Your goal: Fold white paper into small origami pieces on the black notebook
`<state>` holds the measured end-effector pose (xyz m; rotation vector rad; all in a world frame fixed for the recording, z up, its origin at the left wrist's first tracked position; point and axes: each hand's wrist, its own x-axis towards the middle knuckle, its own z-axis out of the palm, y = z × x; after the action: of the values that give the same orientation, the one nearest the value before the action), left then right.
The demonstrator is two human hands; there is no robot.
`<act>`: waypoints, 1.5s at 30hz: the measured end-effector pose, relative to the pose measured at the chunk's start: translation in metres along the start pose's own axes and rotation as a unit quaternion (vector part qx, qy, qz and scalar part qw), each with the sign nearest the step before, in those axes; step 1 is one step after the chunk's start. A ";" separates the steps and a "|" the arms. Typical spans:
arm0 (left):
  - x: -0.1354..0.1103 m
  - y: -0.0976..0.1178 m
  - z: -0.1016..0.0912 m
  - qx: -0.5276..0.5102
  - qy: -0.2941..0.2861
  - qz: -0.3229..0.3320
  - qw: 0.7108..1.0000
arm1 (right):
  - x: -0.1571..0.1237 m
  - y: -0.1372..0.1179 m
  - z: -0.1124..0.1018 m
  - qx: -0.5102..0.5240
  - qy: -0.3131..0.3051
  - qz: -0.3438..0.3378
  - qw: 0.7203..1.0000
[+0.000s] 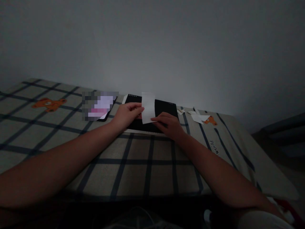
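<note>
Between my hands a strip of white paper (148,107) stands raised above a black notebook-like pad (166,107). My left hand (127,114) pinches the strip's left edge between thumb and fingers. At the lower right corner of the strip, the fingertips of my right hand (168,123) close on the paper. The black pad lies flat with rows of small white marks along its edges, and white sheet edges show beneath it. A small reddish patch on the pad is mostly hidden behind the strip and my left fingers.
A tablet or phone (105,106) with a lit, partly blurred screen lies left of the pad. Folded white paper pieces (199,117) and small scraps (181,111) rest to the right. A checked cloth (140,178) with bear prints covers the table, which meets a plain wall (152,47).
</note>
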<state>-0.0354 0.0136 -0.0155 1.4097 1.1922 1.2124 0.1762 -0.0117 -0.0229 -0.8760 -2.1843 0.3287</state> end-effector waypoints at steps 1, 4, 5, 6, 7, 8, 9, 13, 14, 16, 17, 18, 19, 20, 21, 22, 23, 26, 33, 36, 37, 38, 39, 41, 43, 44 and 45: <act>-0.001 0.000 0.000 0.015 -0.002 0.006 1.000 | 0.001 0.000 0.000 -0.003 0.016 0.010 1.000; -0.002 0.000 -0.001 0.054 -0.034 0.021 0.998 | 0.003 -0.001 -0.002 -0.007 0.076 0.053 0.996; -0.003 0.001 -0.001 0.066 -0.051 0.030 0.996 | 0.004 -0.001 -0.002 -0.007 0.101 0.071 0.992; -0.003 0.002 -0.002 0.080 -0.071 0.040 0.993 | 0.005 0.000 -0.003 -0.004 0.125 0.090 0.988; -0.004 0.003 -0.002 0.094 -0.089 0.051 0.990 | 0.006 0.002 -0.003 0.001 0.147 0.110 0.983; -0.004 0.004 -0.002 0.108 -0.105 0.059 0.987 | 0.006 0.004 -0.002 0.012 0.164 0.130 0.978; -0.005 0.005 -0.002 0.120 -0.116 0.063 0.984 | 0.006 0.007 -0.002 0.030 0.174 0.149 0.973; -0.007 0.006 -0.001 0.128 -0.123 0.067 0.982 | 0.006 0.015 0.002 0.131 0.148 0.228 0.953; -0.007 0.005 -0.001 0.126 -0.124 0.066 0.982 | 0.006 0.015 0.003 0.142 0.142 0.238 0.950; -0.007 0.004 0.000 0.119 -0.130 0.063 0.982 | 0.005 0.013 0.004 0.145 0.141 0.246 0.948; -0.007 0.003 0.000 0.118 -0.134 0.065 0.982 | 0.005 0.012 0.004 0.141 0.145 0.247 0.948; -0.007 0.002 0.000 0.121 -0.136 0.070 0.981 | 0.005 0.011 0.004 0.136 0.148 0.248 0.948; -0.007 0.002 0.000 0.127 -0.135 0.076 0.980 | 0.005 0.010 0.005 0.132 0.151 0.249 0.948; -0.007 0.001 0.000 0.136 -0.131 0.082 0.979 | 0.005 0.009 0.005 0.130 0.152 0.249 0.948; -0.007 0.001 0.000 0.144 -0.127 0.084 0.978 | 0.005 0.009 0.005 0.131 0.153 0.247 0.948; -0.007 0.001 0.000 0.149 -0.125 0.080 0.978 | 0.005 0.009 0.005 0.134 0.153 0.243 0.948; -0.007 0.001 0.000 0.147 -0.123 0.072 0.979 | 0.005 0.010 0.006 0.139 0.155 0.238 0.949; -0.007 0.003 -0.001 0.139 -0.119 0.045 0.982 | 0.006 0.012 0.006 0.163 0.154 0.236 0.946; -0.004 0.001 -0.004 0.153 -0.127 0.044 0.979 | 0.007 0.012 -0.002 0.140 0.124 0.228 0.956; -0.002 0.001 -0.005 0.168 -0.133 0.047 0.976 | 0.007 0.012 -0.004 0.135 0.119 0.228 0.957; -0.002 0.002 -0.005 0.175 -0.135 0.047 0.974 | 0.007 0.012 -0.004 0.140 0.116 0.232 0.955; -0.001 0.002 -0.006 0.183 -0.137 0.046 0.973 | 0.008 0.011 -0.005 0.145 0.113 0.238 0.954; -0.001 0.002 -0.006 0.187 -0.137 0.041 0.972 | 0.008 0.011 -0.006 0.147 0.110 0.242 0.953; 0.001 0.002 -0.006 0.188 -0.133 0.031 0.973 | 0.009 0.009 -0.007 0.144 0.105 0.254 0.951; 0.002 0.001 -0.007 0.178 -0.125 0.028 0.976 | 0.009 0.008 -0.008 0.142 0.098 0.264 0.949; 0.002 0.000 -0.007 0.173 -0.121 0.030 0.977 | 0.009 0.008 -0.008 0.145 0.095 0.268 0.948; 0.002 0.000 -0.007 0.170 -0.116 0.034 0.978 | 0.010 0.008 -0.008 0.152 0.093 0.272 0.946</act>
<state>-0.0419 0.0160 -0.0147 1.8037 1.2332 0.8852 0.1814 0.0003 -0.0158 -1.2620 -1.6310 0.7922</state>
